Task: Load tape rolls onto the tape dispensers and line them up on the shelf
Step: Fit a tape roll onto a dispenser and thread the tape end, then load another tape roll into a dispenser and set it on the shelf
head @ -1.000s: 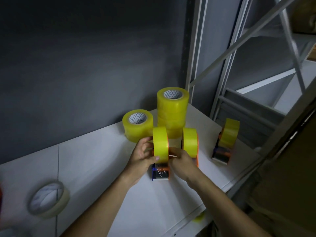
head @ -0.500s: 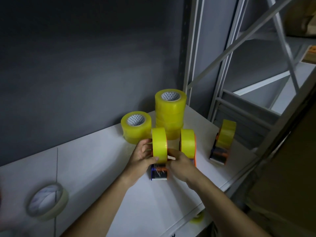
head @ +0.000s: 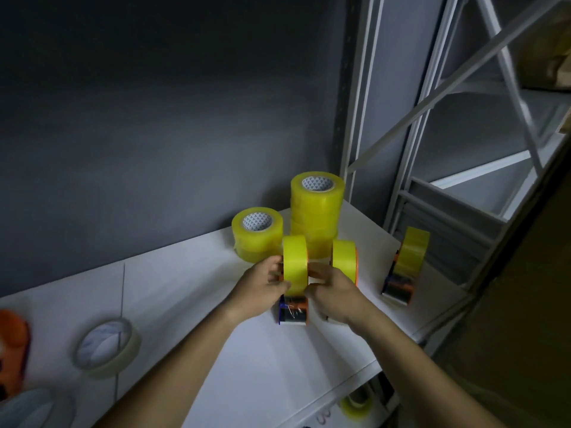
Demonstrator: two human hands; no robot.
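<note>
A tape dispenser (head: pixel 293 312) with an orange and blue body stands on the white shelf (head: pixel 191 291), carrying an upright yellow tape roll (head: pixel 295 265). My left hand (head: pixel 262 288) grips the roll's left side and my right hand (head: pixel 333 296) grips its right side. Just right of it stands a second loaded dispenser (head: pixel 344 262), partly hidden by my right hand. A third loaded dispenser (head: pixel 406 267) stands near the shelf's right end. Behind them are a tall stack of yellow rolls (head: pixel 316 211) and a shorter stack (head: pixel 258 233).
A pale, thin tape roll (head: pixel 105 347) lies flat at the left front. An orange object (head: pixel 12 350) sits at the far left edge. A grey wall backs the shelf. White rack posts and braces (head: pixel 411 118) rise on the right. Another yellow roll (head: pixel 355 407) lies on the level below.
Both hands stay on the front dispenser's roll, with only a small shift of the fingers. The view has moved slightly.
</note>
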